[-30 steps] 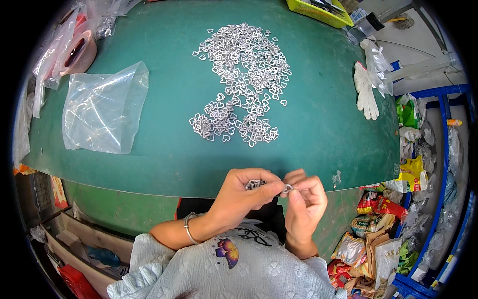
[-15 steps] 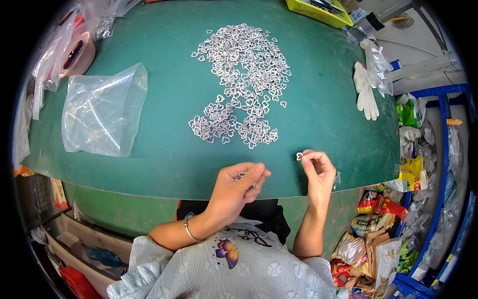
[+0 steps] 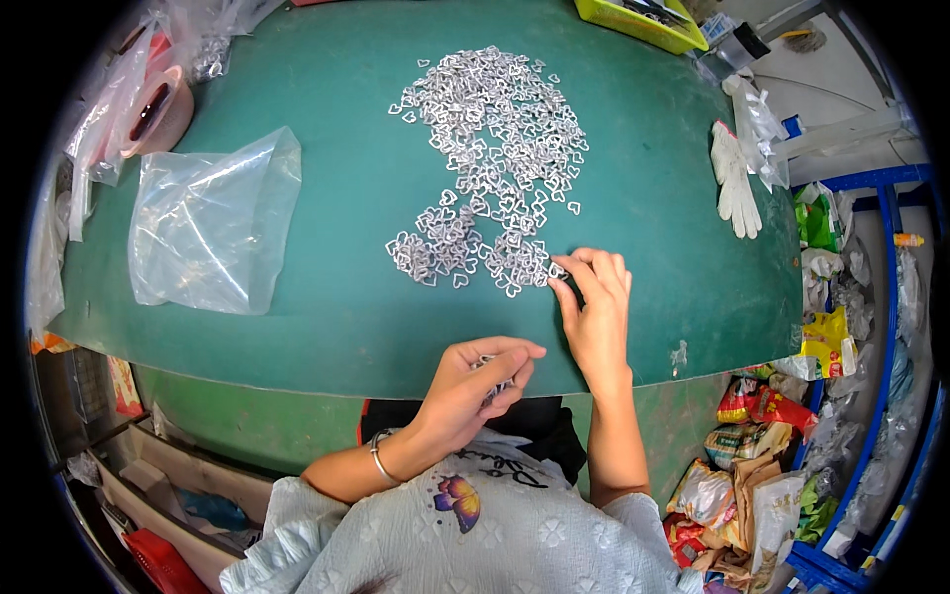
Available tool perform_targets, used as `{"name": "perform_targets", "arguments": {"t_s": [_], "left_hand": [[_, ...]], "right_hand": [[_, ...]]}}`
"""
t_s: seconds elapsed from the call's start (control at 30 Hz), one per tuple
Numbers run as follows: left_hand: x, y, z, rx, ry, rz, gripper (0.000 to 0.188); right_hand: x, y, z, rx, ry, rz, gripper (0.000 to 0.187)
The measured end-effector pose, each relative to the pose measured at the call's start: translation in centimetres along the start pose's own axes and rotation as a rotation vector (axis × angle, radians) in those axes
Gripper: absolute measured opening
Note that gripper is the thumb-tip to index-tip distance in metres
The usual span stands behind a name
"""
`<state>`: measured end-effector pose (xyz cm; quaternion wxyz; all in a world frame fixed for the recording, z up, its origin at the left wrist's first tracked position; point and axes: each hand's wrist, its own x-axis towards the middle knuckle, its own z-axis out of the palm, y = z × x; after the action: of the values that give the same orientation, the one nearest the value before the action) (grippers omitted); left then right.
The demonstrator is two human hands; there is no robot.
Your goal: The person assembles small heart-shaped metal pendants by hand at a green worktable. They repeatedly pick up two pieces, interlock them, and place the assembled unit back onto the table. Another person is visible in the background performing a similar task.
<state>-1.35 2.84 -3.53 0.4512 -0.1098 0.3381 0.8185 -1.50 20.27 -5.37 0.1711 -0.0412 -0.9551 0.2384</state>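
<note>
Silvery metal heart-shaped open links point(image 3: 505, 129) lie heaped on the matte green tabletop point(image 3: 341, 257), the broad part of the pile far and centre, with two smaller clumps at its near end. The right hand point(image 3: 592, 307) reaches to the right edge of the near right clump. Its thumb and forefinger stand on either side of one link there; whether this grip already pinches it, I cannot tell.

The left hand point(image 3: 470, 381), near the tabletop's near edge, has its fingers curled and thumb laid over, closed around a small handful of the same links point(image 3: 497, 378); that cupped grip probably stops the loose pieces from spilling. It rests close to the body, well apart from the pile, perhaps so the other hand can work freely.

A clear plastic bag point(image 3: 213, 233) lies flat to the left, and a white knitted glove point(image 3: 734, 186) to the far right, both apart from the links.
</note>
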Motion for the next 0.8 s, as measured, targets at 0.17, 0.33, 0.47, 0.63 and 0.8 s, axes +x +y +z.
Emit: {"name": "perform_targets", "arguments": {"t_s": [0.17, 0.33, 0.47, 0.63, 0.8], "left_hand": [[0.3, 0.4, -0.6, 0.038, 0.004, 0.036, 0.017], [0.7, 0.3, 0.0, 0.024, 0.032, 0.026, 0.018], [0.7, 0.5, 0.4, 0.066, 0.044, 0.048, 0.021], [0.8, 0.9, 0.8, 0.107, 0.016, 0.059, 0.019], [0.5, 1.4, 0.8, 0.161, 0.003, 0.061, 0.015]], "right_hand": [[-0.1, -0.1, -0.9, 0.243, 0.100, 0.064, 0.023], [-1.4, -1.4, -2.9, 0.554, -0.036, 0.182, 0.023], [-2.2, -2.7, -3.9, 0.757, -0.118, 0.169, 0.024], [-2.2, -3.6, -4.5, 0.730, -0.186, 0.042, 0.024], [-2.2, -4.0, -5.1, 0.694, -0.190, 0.021, 0.026]]}}
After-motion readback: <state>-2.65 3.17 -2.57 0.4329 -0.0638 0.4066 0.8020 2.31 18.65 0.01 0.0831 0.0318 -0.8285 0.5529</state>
